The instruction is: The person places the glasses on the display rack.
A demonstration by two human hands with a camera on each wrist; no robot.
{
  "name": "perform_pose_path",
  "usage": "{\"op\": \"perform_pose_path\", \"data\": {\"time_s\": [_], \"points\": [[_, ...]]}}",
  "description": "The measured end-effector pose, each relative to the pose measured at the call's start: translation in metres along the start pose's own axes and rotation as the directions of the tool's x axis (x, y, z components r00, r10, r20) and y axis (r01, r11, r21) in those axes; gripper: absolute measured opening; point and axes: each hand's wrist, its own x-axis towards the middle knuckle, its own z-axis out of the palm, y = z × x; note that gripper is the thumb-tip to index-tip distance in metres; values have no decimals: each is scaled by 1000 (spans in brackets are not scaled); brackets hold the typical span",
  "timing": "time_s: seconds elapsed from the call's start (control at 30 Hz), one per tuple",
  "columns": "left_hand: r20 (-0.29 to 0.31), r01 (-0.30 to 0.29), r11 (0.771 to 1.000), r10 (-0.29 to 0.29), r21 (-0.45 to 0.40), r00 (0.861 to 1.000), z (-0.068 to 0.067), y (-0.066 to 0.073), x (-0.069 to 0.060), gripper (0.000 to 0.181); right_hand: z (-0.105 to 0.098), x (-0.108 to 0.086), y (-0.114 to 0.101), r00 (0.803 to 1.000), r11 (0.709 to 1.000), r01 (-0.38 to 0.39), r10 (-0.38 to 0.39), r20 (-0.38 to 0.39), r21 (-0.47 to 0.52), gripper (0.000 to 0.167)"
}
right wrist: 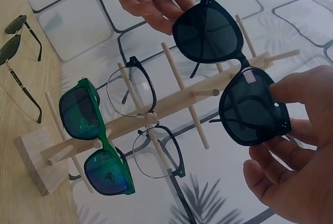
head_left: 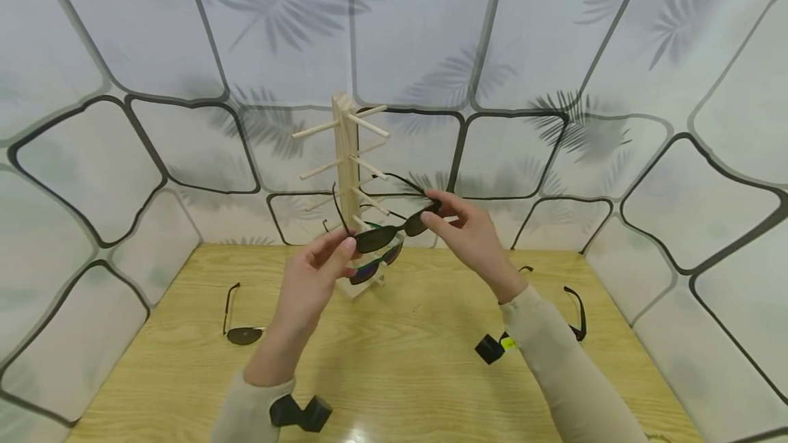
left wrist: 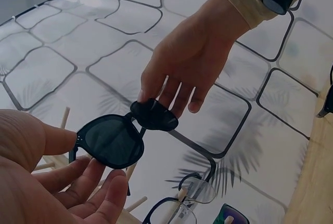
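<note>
Both hands hold a pair of black sunglasses (head_left: 377,238) in front of the wooden display stand (head_left: 347,156), temples unfolded toward it. The left hand (head_left: 310,286) pinches one end of the frame between thumb and fingers. At the other end, the right hand (head_left: 470,234) grips the frame beside the dark lens, thumb in front. On the stand's lower pegs, in the right wrist view, hang green-framed sunglasses (right wrist: 99,136) with mirrored lenses. Above them hang clear-lens glasses (right wrist: 151,81) with a dark upper rim. The upper pegs stick out bare.
Thin-framed dark sunglasses (head_left: 244,336) lie on the wooden table (head_left: 394,361) at the left. Another dark pair (head_left: 582,313) lies at the right, partly behind the right sleeve. A patterned backdrop (head_left: 425,33) stands behind and on both sides.
</note>
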Motion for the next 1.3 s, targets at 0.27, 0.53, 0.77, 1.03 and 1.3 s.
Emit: {"op": "perform_pose_path", "data": {"time_s": [0.27,0.53,0.77,1.03,1.3], "points": [[15,2,1000,-2,-3,1000,-5,4,7,35,4,9,-4,1000,1000,19,-20,-22,-14,43],[-11,32,999,-32,4,999,-9,8,14,38,10,21,-4,998,999,52,-52,-25,0,42],[-7,54,999,-54,4,998,-13,7,18,37,14,29,-4,999,999,34,-34,-9,5,43],[-9,56,998,-56,11,998,-13,6,25,40,18,37,-2,999,1000,23,-23,-22,17,44],[-23,66,998,-65,9,998,-11,4,29,38,21,45,0,999,1000,-1,2,-34,28,44]]}}
